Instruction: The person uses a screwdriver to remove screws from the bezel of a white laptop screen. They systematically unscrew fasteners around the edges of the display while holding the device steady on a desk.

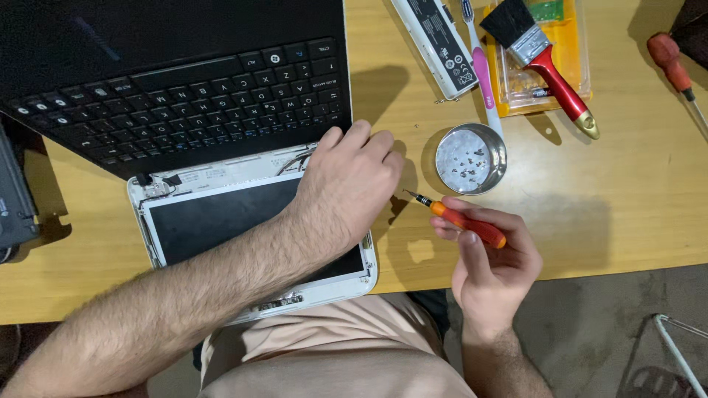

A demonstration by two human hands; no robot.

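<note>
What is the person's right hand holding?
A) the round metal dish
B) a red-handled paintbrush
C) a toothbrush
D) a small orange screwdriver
D: the right hand grips a small orange screwdriver in its fingers, tip pointing toward the left hand on the opened laptop; the paintbrush, toothbrush and metal dish lie untouched on the table.

Lighting: bright, even, warm, from above and slightly left. Shadows: soft-edged, cast rightward on the bench (pixel 612 184) beside the laptop (pixel 184 96), the metal dish (pixel 470 158) and the paintbrush (pixel 542 55). Glare: mild sheen inside the dish. Focus: sharp centre; slight softness toward corners. Laptop screen very dark, detail lost.
</note>
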